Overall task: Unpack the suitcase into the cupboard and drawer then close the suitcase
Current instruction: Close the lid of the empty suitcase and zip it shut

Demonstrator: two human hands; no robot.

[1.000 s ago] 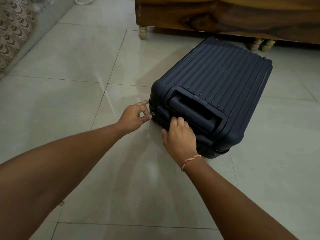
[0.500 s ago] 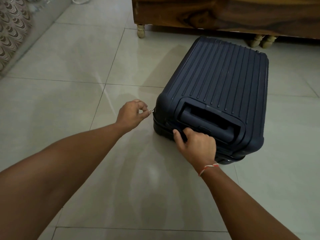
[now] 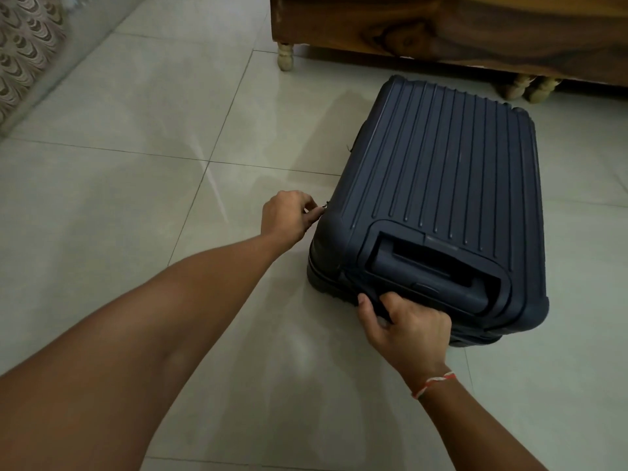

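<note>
Pinching the zipper pull (image 3: 325, 208) at the suitcase's (image 3: 441, 185) near-left corner, the left hand (image 3: 287, 217) could snag it on the bend. The right hand (image 3: 404, 326) grips the near end, bracing the case on the floor (image 3: 136, 185) by a wooden cabinet (image 3: 441, 25); a slack hold would let it slide.

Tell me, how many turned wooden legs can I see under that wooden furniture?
3. One leg stands at the left corner of the wooden furniture; two legs stand close together behind the suitcase. More may be hidden out of frame.
</note>
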